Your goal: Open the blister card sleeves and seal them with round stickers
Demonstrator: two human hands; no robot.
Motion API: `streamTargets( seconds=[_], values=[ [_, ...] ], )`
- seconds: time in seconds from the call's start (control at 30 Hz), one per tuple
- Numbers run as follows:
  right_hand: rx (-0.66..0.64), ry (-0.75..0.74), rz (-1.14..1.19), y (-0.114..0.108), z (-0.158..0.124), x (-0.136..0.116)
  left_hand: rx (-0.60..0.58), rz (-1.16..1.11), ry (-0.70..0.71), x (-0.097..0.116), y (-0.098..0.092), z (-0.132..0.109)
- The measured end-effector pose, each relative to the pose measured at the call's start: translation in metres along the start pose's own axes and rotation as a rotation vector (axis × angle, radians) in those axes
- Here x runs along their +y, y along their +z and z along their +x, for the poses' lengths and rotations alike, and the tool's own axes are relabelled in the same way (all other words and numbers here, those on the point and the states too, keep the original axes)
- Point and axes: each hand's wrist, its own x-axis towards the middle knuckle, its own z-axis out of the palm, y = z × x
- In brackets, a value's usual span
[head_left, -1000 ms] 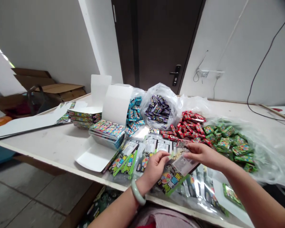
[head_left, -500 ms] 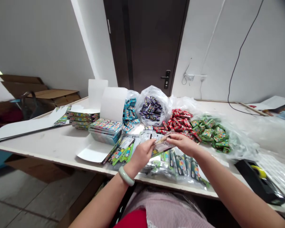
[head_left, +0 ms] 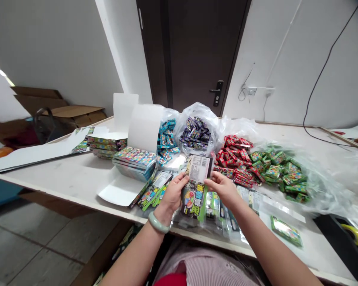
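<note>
My left hand [head_left: 173,193] and my right hand [head_left: 223,188] hold a clear plastic packet [head_left: 196,186] upright between them, one hand on each side edge. The packet has a white barcode label at the top and a dark, colourful printed card below. Both hands are closed on its edges, above a heap of similar flat packets [head_left: 223,216] lying at the near table edge. A pale green bangle [head_left: 158,223] circles my left wrist.
Open bags of small candy packs sit behind: blue [head_left: 166,140], purple [head_left: 196,133], red [head_left: 235,158], green [head_left: 277,169]. Colourful flat boxes [head_left: 135,161] are stacked at the left beside white cardboard sheets [head_left: 32,153]. A black tape dispenser [head_left: 344,238] stands at the right. A dark door [head_left: 193,51] is behind.
The packet, held tilted and nearly flat a second ago, has been turned upright between both hands. The head view swung right, then back left.
</note>
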Motion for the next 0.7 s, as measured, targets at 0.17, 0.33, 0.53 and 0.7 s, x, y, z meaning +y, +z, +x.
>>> streamTargets(
  seconds=[0.17,0.33,0.53,0.7],
  values=[
    [0.107,0.012,0.014,-0.006,0.003,0.009,-0.030,0.246,-0.055,-0.010,-0.013,-0.004],
    [-0.031,0.102,-0.060,-0.003,-0.006,0.020,0.017,0.110,-0.076,-0.032,-0.015,-0.010],
    [-0.118,0.138,-0.076,-0.004,-0.025,0.031,-0.014,-0.028,-0.073,-0.024,-0.010,-0.005],
    [-0.293,0.196,-0.061,0.003,-0.038,0.028,0.040,-0.124,0.060,-0.010,-0.015,0.004]
  ],
)
